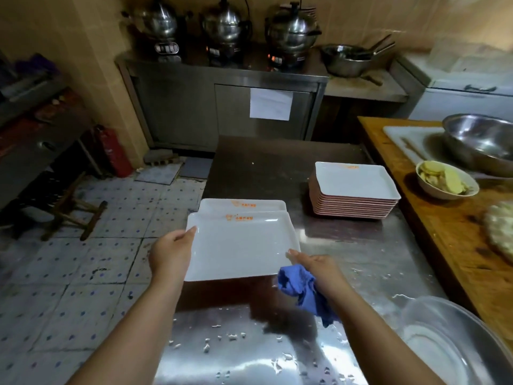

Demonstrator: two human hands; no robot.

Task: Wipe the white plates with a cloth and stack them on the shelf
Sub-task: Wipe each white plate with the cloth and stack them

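White plate [238, 245] held level between both hands, likely to free its face for wiping. Left hand [170, 252] gripping left edge. Right hand [319, 269] steadying right corner, blue cloth [304, 293] bunched underneath. Second plate [244, 204] just beyond; stack of plates [354, 190] beyond right hand.

Plate stack [355, 187] on table [361, 245], right-behind held plate [238, 245].

Two hands lifting a plate over a wet steel counter

The left hand [169, 252] and right hand [319, 269] hold a white rectangular plate [238, 245] by its edges; the right also grips a crumpled blue cloth [304, 294]. A stack of matching plates [355, 190] sits beyond.
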